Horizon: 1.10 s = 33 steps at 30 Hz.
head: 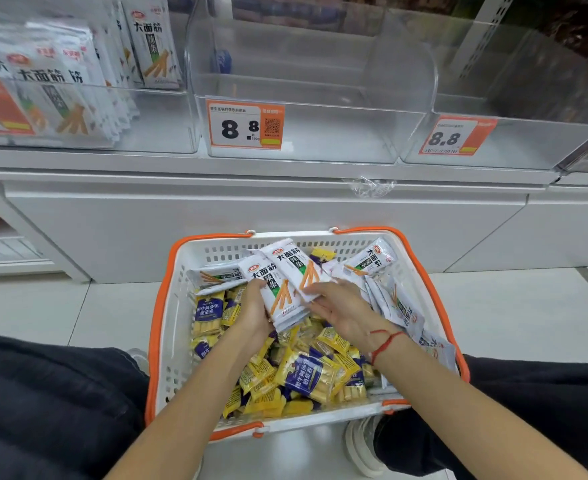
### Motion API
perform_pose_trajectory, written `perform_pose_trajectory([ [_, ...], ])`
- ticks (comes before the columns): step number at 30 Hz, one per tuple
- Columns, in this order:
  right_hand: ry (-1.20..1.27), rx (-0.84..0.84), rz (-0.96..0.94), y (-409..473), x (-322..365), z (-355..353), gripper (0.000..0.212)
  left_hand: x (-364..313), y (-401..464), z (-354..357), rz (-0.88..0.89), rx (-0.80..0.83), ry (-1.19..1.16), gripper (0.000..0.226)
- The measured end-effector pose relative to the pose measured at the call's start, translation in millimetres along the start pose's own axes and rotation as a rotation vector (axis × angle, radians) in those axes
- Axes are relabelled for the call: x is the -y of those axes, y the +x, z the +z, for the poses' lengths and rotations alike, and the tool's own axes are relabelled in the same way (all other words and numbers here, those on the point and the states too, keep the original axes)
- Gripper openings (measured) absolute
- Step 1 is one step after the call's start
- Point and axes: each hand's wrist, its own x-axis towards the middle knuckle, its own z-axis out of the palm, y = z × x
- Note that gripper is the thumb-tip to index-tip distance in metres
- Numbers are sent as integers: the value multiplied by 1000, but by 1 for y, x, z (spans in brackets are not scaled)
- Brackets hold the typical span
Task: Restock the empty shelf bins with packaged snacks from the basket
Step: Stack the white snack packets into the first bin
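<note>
**White snack packs gathered over the basket**

White packets printed with black characters and orange sticks make a small stack point(287, 289) held between both hands, just above the basket point(171, 306). The left hand point(254, 315) grips the stack's left edge, fingers curled around it from beneath. The right hand point(341, 308) lies against the stack's right side with its fingers spread long and nearly straight, pressing on the top pack rather than wrapping it; a red string point(384, 344) circles that wrist.

The basket — white plastic with an orange rim and handles — sits on the pale tiled floor point(78, 313) between the person's dark-trousered knees. Inside it, more white packs point(394, 303) lean along the far and right walls, while yellow-and-blue snack packs point(306, 375) fill the near and left part.

On the shelf above, three clear bins stand side by side. The left bin point(161, 133) holds upright white packs of the same kind. The middle bin point(337, 133) and the right bin point(528, 147) hold no packs — each carries an orange-and-white price tag on its front, the middle one point(244, 124) and the right one point(453, 136).
</note>
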Motion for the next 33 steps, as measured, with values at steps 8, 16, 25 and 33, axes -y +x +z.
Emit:
perform_pose_trajectory([
  [8, -820, 41, -463, -6, -19, 9, 38, -7, 2, 1, 71, 6, -71, 39],
  [16, -1073, -28, -733, -13, 0, 39, 20, -38, -18, -15, 131, 28, -24, 28],
  [25, -913, 111, -772, -32, 44, 118, 21, -125, -51, -36, 417, -19, 101, 59],
  [33, -962, 105, -917, -55, 84, 173, 36, -203, -66, -55, 643, -22, 200, 47],
])
